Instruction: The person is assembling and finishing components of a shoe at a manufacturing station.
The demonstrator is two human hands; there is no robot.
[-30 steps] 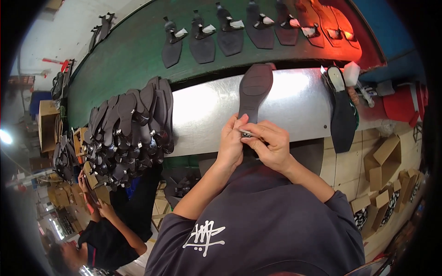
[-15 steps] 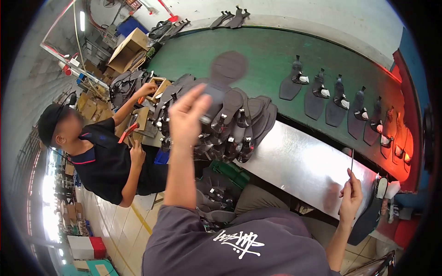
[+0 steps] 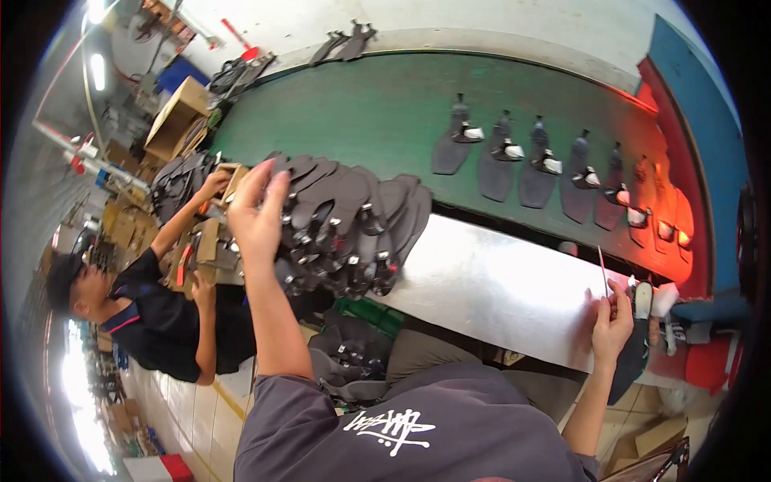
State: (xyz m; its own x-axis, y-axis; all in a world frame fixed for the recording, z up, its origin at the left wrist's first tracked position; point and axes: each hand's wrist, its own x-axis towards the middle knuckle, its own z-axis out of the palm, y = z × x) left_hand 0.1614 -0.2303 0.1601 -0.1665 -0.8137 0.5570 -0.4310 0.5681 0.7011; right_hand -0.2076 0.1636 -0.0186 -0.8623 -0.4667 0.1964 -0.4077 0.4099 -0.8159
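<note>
though jagged, white shirt lettering [image 3: 391, 430], slim tool [image 3: 602, 269] in right fingers [image 3: 620, 300]

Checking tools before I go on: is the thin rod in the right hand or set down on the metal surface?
In hand: the right hand grips the thin rod, one end jutting out past the grip.
</note>
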